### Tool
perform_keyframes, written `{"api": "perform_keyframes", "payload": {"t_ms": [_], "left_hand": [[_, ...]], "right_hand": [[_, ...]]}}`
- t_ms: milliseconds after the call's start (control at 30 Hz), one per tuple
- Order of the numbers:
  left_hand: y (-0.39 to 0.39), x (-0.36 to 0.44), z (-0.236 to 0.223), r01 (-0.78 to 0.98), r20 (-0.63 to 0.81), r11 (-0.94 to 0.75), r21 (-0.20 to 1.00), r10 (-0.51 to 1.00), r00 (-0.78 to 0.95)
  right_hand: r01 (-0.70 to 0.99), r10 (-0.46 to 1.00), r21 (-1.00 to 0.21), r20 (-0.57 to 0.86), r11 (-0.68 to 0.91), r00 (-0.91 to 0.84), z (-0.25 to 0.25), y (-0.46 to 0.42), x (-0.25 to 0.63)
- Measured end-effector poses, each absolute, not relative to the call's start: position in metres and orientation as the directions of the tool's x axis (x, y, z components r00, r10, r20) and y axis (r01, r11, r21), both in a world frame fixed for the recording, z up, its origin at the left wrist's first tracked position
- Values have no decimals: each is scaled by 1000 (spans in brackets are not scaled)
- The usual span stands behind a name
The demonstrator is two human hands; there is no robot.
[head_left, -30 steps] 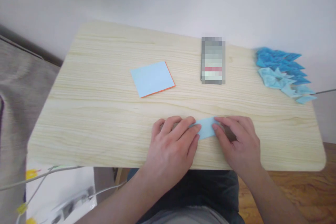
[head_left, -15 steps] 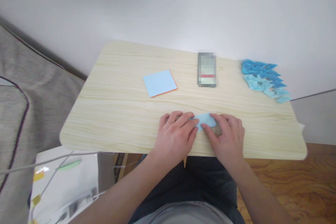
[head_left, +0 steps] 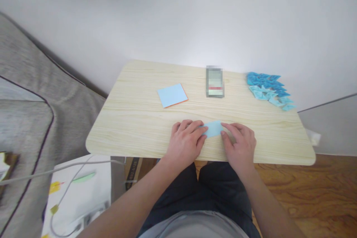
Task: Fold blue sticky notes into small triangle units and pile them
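A small folded light blue paper lies near the front edge of the pale wooden table. My left hand rests on its left end, fingers bent and pressed down on the paper. My right hand presses its right end the same way. Both hands lie flat against the tabletop with the paper showing between them.
A stack of square light blue sheets with an orange underside lies further back on the table. A phone lies beyond it to the right. Several folded blue paper pieces are piled at the far right corner. A grey sofa stands left.
The camera has pulled back and up, so the table looks smaller and further away. My hands stay on the folded paper, with the fingers shifting slightly along it.
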State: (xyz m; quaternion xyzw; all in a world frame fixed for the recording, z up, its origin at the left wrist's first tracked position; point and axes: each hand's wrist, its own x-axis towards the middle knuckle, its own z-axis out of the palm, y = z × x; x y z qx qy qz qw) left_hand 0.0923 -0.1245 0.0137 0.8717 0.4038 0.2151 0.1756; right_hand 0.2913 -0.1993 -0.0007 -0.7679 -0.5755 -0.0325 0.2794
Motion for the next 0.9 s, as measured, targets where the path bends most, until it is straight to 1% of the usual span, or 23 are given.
{"api": "perform_keyframes", "payload": {"t_ms": [167, 300, 533, 767, 900], "left_hand": [[-125, 93, 13, 625, 241, -616, 479, 777, 581], [-126, 92, 14, 625, 238, -626, 467, 769, 593], [-129, 93, 20, 592, 251, -676, 439, 725, 641], [-125, 94, 20, 541, 329, -748, 383, 658, 677], [-122, 95, 24, 511, 385, -758, 405, 649, 656]], "right_hand": [[936, 896, -325, 361, -137, 257, 2, -203, 291], [941, 900, -319, 369, -111, 231, 0, -206, 295], [913, 894, -409, 411, 4, 180, -7, -209, 301], [873, 904, -478, 409, 97, 123, -5, -209, 306], [822, 889, -541, 447, 178, 102, 6, -198, 310]]}}
